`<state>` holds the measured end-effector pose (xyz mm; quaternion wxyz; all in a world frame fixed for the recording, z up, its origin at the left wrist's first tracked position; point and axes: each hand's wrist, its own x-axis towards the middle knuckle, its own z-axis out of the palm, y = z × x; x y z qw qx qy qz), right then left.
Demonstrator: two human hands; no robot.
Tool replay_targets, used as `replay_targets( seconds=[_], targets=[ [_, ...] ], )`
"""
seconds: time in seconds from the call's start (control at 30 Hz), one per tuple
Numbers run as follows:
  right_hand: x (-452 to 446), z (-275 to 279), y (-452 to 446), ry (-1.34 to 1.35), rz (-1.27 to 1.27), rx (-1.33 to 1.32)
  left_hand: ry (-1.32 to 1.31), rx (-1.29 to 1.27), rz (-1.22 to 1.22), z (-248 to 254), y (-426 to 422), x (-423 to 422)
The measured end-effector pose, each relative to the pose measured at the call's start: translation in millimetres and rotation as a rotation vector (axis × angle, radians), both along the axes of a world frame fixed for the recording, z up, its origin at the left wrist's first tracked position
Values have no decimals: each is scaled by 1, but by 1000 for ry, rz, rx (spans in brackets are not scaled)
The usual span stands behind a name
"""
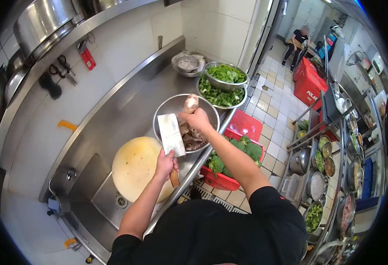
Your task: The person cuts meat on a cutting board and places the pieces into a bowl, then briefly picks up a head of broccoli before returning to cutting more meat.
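Observation:
My left hand is closed on the wooden handle of a cleaver. The broad blade points away from me, over the near-left rim of a steel bowl. Above that bowl, my right hand grips a pale pinkish-brown lump of food, whose exact kind I cannot make out. Dark brownish pieces lie in the bowl, partly hidden by the blade and my right hand. Below and left of the bowl is a round cutting board with small dark bits on it.
Bowls of leafy greens stand beyond the bowl, near smaller steel bowls. A red crate of broccoli sits below the counter edge at right. Bowls of food fill the right-hand rack. A person sits far back.

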<state>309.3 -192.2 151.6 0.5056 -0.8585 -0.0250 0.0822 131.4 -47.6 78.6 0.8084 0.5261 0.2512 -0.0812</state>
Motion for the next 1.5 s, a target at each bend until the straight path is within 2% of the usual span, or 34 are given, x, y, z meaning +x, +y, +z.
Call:
replay_targets(
  seconds=[0.2,0.3,0.4,0.47,0.53,0.63,0.7,0.83,0.93,1.03,1.07,1.13,1.27,1.4,1.47,1.5],
  targets=[
    [-3,-5,-4,-27,-18,-100,43,46,-121,32,-18,-8],
    [-16,5,-6,-19,29,-129,-9,53,-97,18,-21,37],
    [-7,6,-15,-48,14,-109,-21,90,-116,22,-24,42],
    [-5,9,-22,-53,-39,-73,-20,157,-165,19,-24,13],
    [-8,10,-26,-41,-24,-76,15,36,-206,34,-31,-9],
    [-19,10,-22,0,44,-122,-20,13,-138,13,-37,27],
    [-22,10,-17,-44,53,-130,-61,2,-114,23,-43,54],
    [-13,7,-22,2,16,-33,-51,79,-118,23,-50,18],
    [-24,14,-24,37,73,-14,-6,-5,-128,24,-58,0],
    [-34,18,-9,-6,143,100,-146,30,-146,14,-56,54],
    [-39,31,-6,-4,166,158,-124,-59,-146,-3,-56,70],
    [-43,53,-7,-34,210,161,-92,-19,-71,17,-73,62],
    [-40,75,-27,-80,215,182,-57,3,-187,12,-63,18],
    [-42,57,-67,-138,193,186,-18,121,-109,-25,-20,-31],
    [-37,32,-82,-149,179,246,-12,256,-50,-24,-1,-56],
    [-34,25,-91,-60,223,260,26,295,-10,-20,8,-69]
  ],
)
